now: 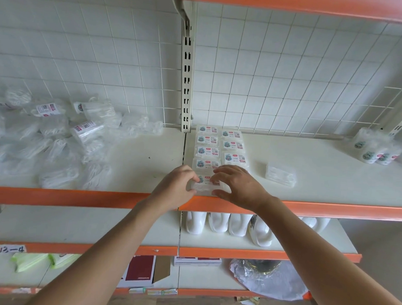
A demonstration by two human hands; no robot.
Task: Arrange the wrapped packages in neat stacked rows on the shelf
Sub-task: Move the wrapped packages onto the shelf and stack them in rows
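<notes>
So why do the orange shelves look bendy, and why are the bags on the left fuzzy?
Head view: the wide-angle lens bows the orange shelf edge and wire grid toward the borders; same view, the loose bags at left look soft and pale, the stacked packages mid-frame sharper; light even, shadows faint.

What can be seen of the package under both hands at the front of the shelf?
The package is a flat pack in clear wrap, whitish inside, with a label showing a teal figure. It lies flat at the front edge of the shelf, nearest in the left row. The left hand pinches its left end; the right hand rests fingers on its top.
</notes>
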